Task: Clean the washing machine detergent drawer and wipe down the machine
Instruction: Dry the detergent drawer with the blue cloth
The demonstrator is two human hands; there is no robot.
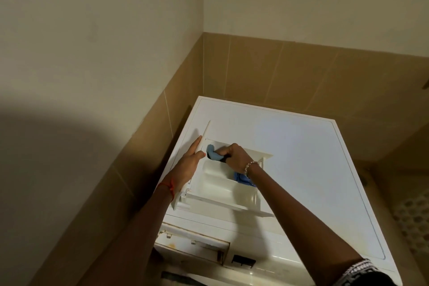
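Observation:
The white detergent drawer (220, 183) lies on top of the white washing machine (301, 158), pulled out of its slot. My left hand (191, 162) lies along the drawer's left side with straight fingers, steadying it. My right hand (234, 154) grips a blue cloth (212, 153) and presses it into the drawer's far left compartment. A blue insert (241, 179) shows in the right compartment, partly hidden under my right wrist.
The empty drawer slot (192, 246) gapes at the machine's front left, with a dark panel cut-out (242, 260) beside it. The machine stands in a corner of brown-tiled walls (278, 72). A patterned floor (413, 223) lies to the right.

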